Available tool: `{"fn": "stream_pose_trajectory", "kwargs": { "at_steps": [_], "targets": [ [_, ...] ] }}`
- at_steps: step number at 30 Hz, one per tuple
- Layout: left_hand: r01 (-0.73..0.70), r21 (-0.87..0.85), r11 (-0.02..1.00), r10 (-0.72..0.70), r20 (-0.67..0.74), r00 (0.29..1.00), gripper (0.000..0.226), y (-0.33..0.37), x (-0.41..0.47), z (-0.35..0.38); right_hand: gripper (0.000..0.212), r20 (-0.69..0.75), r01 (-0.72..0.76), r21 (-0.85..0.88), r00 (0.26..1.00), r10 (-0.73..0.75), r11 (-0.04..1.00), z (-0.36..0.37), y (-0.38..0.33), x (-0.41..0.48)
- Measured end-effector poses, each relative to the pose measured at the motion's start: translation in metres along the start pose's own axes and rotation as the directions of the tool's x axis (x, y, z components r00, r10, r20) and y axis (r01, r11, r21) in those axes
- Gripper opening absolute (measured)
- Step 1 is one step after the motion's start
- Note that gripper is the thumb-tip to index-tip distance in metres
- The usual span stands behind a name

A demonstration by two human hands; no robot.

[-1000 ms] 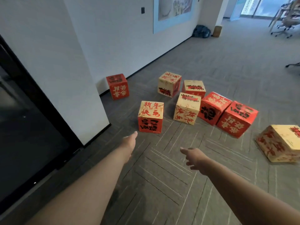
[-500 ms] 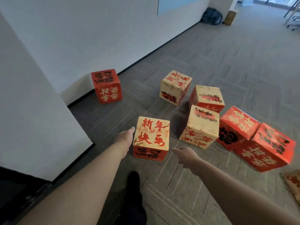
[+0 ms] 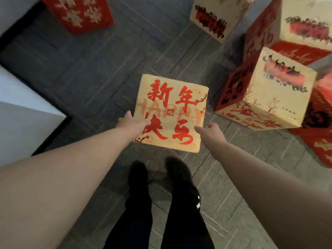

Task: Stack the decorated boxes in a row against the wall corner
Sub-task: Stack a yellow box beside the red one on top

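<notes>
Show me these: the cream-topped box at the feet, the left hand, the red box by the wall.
cream-topped box [image 3: 170, 112]: head view, middle of its top face.
left hand [image 3: 130, 123]: head view, back of the hand.
red box [image 3: 79, 13]: head view, its side face.

I count six decorated boxes for certain: one centre box [image 3: 170, 112] mid-frame, one red box [image 3: 77, 13] at upper left, one cream box [image 3: 215, 20] at top centre, one upper-right box [image 3: 305, 24], one middle-right box [image 3: 269, 97] and one right-edge box [image 3: 321, 103]. A red patch [image 3: 319, 146] at lower right may be a seventh; I cannot tell. Two hands: left hand [image 3: 131, 123], right hand [image 3: 210, 132]. Two dark shoes: left shoe [image 3: 137, 173], right shoe [image 3: 179, 171].
</notes>
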State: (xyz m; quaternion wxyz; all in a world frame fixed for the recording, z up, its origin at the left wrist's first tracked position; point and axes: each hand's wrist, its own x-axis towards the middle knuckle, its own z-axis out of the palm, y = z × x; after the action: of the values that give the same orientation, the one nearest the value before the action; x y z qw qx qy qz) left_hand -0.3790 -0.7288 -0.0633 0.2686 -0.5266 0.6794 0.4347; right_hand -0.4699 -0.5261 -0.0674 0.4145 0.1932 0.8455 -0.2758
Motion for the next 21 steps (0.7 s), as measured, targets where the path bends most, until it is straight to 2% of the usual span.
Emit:
{"fn": "stream_pose_trajectory", "kwargs": {
  "at_steps": [2,5,7,9,11,12,14,18,19,21],
  "targets": [
    [0.060,-0.085,0.995,-0.063,-0.034,0.997,0.105,-0.007,0.050,0.017,0.080,-0.002,-0.046,-0.009,0.999,0.046,0.999,0.007,0.006,0.047],
    [0.149,-0.304,0.941,-0.177,-0.067,0.982,0.143,-0.014,0.114,0.035,0.100,-0.020,-0.057,0.018,0.998,0.058,0.998,0.012,0.012,0.104],
    [0.177,-0.398,0.900,-0.203,-0.023,0.979,0.153,-0.023,0.141,0.042,0.105,-0.017,-0.058,0.100,0.998,0.060,0.993,0.016,0.012,0.126],
    [0.223,-0.442,0.869,-0.213,0.072,0.974,0.135,-0.031,0.161,0.057,0.093,0.071,-0.123,0.188,0.991,0.112,0.974,0.029,0.014,0.146],
    [0.204,-0.455,0.867,-0.180,0.097,0.979,0.094,-0.031,0.166,0.063,0.075,0.176,-0.178,0.268,0.975,0.133,0.947,0.041,0.014,0.154],
    [0.206,-0.453,0.867,-0.183,0.096,0.978,0.083,-0.031,0.163,0.061,0.067,0.174,-0.168,0.279,0.977,0.122,0.945,0.046,0.011,0.152],
    [0.231,-0.462,0.856,-0.204,0.107,0.973,0.085,-0.031,0.145,0.047,0.059,0.113,-0.120,0.245,0.989,0.095,0.962,0.045,0.001,0.141],
    [0.280,-0.601,0.749,-0.253,0.130,0.959,0.128,-0.033,0.086,-0.016,0.053,0.162,0.000,0.098,0.987,-0.016,0.995,0.022,-0.053,0.078],
    [0.280,-0.635,0.720,-0.264,0.123,0.957,0.129,-0.035,0.061,-0.036,0.050,0.190,0.044,0.049,0.980,-0.052,0.998,0.016,-0.073,0.055],
    [0.278,-0.697,0.661,-0.286,0.108,0.952,0.114,-0.034,-0.004,-0.077,0.042,0.264,0.156,-0.034,0.954,-0.141,0.987,0.004,-0.114,0.001]
  ]
}}
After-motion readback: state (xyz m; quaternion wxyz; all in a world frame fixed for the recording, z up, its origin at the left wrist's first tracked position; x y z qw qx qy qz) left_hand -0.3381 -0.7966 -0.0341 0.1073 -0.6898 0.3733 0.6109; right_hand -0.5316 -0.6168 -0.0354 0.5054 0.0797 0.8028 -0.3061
